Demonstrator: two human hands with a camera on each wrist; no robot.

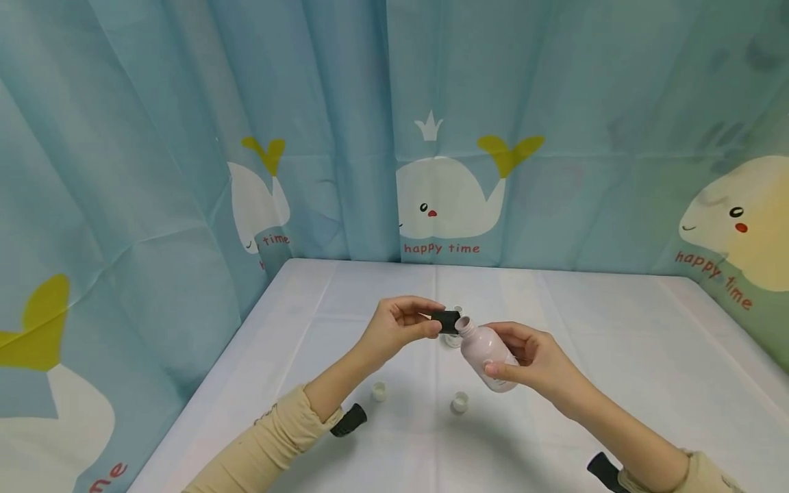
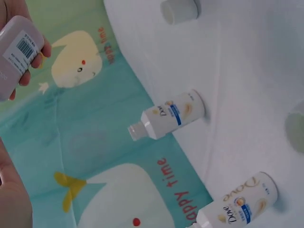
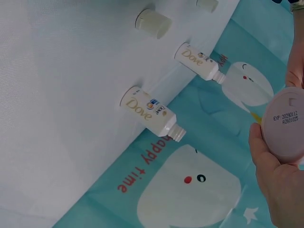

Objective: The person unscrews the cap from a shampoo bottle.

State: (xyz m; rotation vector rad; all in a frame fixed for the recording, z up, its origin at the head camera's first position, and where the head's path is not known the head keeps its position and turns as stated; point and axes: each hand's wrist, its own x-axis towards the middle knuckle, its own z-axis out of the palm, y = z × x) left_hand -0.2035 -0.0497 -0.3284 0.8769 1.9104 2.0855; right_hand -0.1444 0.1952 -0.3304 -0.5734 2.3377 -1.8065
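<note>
Between finger and thumb, my left hand [image 1: 394, 332] pinches a black bottle cap [image 1: 445, 321]. My right hand [image 1: 535, 356] grips a pale pink bottle [image 1: 487, 356], tilted so its uncapped mouth points up and left. Cap and bottle neck are side by side, overlapping slightly in the head view. The left wrist view shows a barcode label on the pink bottle [image 2: 21, 52]; its printed base [image 3: 287, 123] faces the right wrist camera. Beyond the hands stand two white Dove bottles, a nearer one [image 2: 242, 199] and a farther one [image 2: 173, 114], both without caps.
Two small whitish caps, one at left [image 1: 379, 392] and one nearer the middle [image 1: 459, 402], lie on the white-covered table [image 1: 555, 438]. A blue curtain [image 1: 345, 103] with whale prints hangs behind and beside it. Black wrist devices [image 1: 348, 420] show at the sleeves.
</note>
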